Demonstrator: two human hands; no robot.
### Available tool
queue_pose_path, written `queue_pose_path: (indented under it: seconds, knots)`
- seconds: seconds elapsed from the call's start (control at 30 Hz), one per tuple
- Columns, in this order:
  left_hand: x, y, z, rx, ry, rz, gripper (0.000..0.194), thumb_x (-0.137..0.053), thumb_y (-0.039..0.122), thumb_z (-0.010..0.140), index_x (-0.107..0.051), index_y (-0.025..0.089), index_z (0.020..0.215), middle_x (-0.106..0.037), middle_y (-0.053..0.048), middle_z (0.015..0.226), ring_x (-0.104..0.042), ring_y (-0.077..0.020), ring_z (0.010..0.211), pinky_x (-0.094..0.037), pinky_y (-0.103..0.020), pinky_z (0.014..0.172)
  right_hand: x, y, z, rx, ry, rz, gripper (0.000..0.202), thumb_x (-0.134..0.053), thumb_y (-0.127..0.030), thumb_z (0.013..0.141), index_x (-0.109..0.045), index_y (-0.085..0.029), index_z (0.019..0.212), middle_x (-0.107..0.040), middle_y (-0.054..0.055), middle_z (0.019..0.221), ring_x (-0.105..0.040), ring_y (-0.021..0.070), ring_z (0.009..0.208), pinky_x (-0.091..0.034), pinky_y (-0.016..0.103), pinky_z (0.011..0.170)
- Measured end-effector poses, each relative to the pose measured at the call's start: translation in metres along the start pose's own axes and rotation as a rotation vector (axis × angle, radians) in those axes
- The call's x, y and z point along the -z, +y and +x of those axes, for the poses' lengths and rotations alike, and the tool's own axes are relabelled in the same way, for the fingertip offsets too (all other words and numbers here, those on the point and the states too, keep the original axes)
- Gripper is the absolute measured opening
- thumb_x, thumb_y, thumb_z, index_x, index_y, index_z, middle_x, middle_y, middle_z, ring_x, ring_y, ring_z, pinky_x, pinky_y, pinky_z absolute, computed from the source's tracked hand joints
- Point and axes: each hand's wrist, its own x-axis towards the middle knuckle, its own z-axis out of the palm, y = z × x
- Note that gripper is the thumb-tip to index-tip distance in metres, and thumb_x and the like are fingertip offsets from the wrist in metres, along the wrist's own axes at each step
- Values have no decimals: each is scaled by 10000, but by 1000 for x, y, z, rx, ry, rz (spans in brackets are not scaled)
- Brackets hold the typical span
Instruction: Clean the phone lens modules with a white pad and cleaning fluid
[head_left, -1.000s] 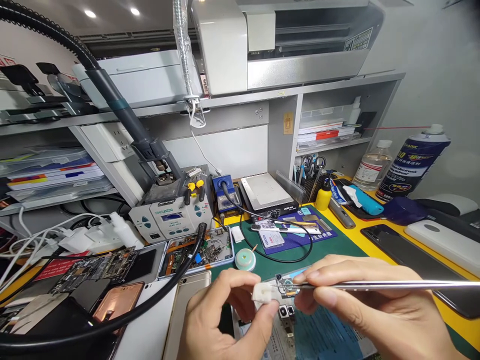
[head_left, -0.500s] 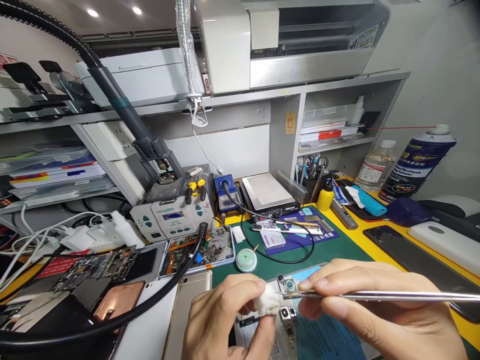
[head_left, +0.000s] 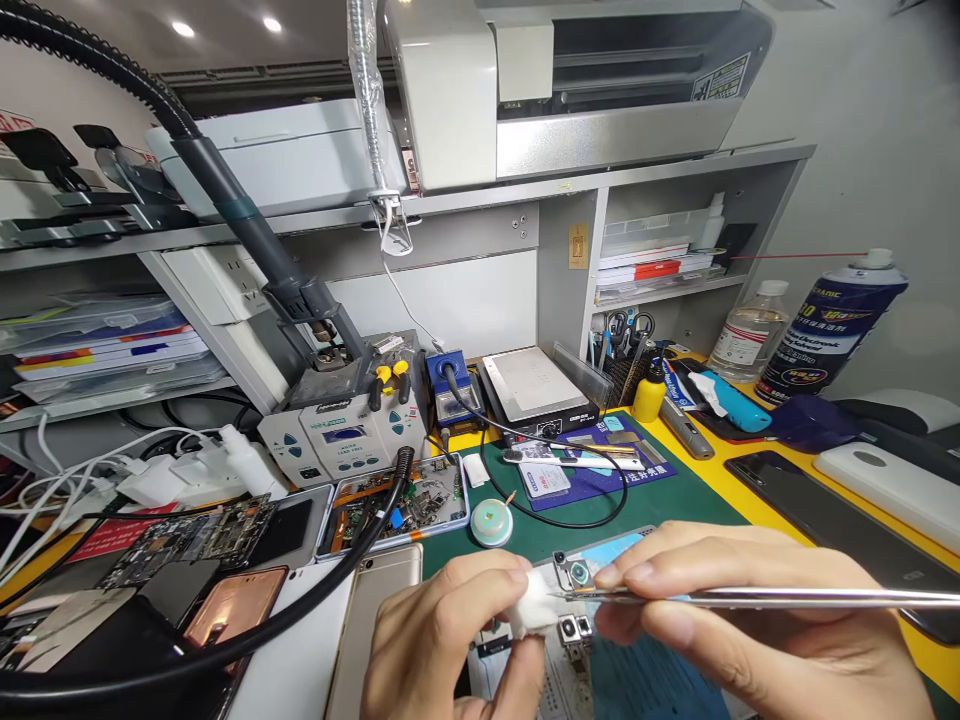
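Note:
My left hand [head_left: 450, 640] pinches a wad of white cotton [head_left: 535, 606] between thumb and fingers, at the bottom centre. From the right, my right hand [head_left: 757, 610] grips long metal tweezers [head_left: 810, 598], whose tips touch the cotton. Small camera modules [head_left: 571, 629] lie just behind and below the cotton, on a paper-covered surface. A blue sheet [head_left: 637, 660] lies under my right hand. What sits directly beneath the cotton is hidden by my left fingers.
A round green-topped container [head_left: 491, 522] stands behind my left hand. A black hose [head_left: 300, 610] arcs across the left side, past a parts tray [head_left: 442, 520]. A dark phone [head_left: 840, 520] lies at the right. Behind are a soldering station [head_left: 345, 430] and a hot plate [head_left: 536, 385].
The tweezer tips have moved slightly left, further onto the cotton. The cotton has turned or shifted a little between my left fingers.

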Motion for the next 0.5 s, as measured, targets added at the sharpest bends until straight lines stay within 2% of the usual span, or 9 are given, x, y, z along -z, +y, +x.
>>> queue_pose_path:
  seconds: [0.3, 0.5]
  knots:
    - [0, 3, 1, 17, 23, 30, 321, -600, 36, 794, -626, 242, 1039, -788, 33, 884, -748, -132, 778, -536, -275, 781, -1, -3, 2, 14, 43, -38, 376, -819, -61, 729, -823, -365, 951, -833, -36, 846, -792, 191, 760, -673, 203, 678]
    - [0, 3, 3, 7, -3, 2, 315, -569, 13, 810, -613, 224, 1040, -768, 15, 874, -710, -116, 727, -522, -267, 699, 0, -3, 2, 10, 38, -41, 352, -817, -72, 737, -826, -360, 939, -831, -26, 828, -792, 193, 723, -673, 211, 669]
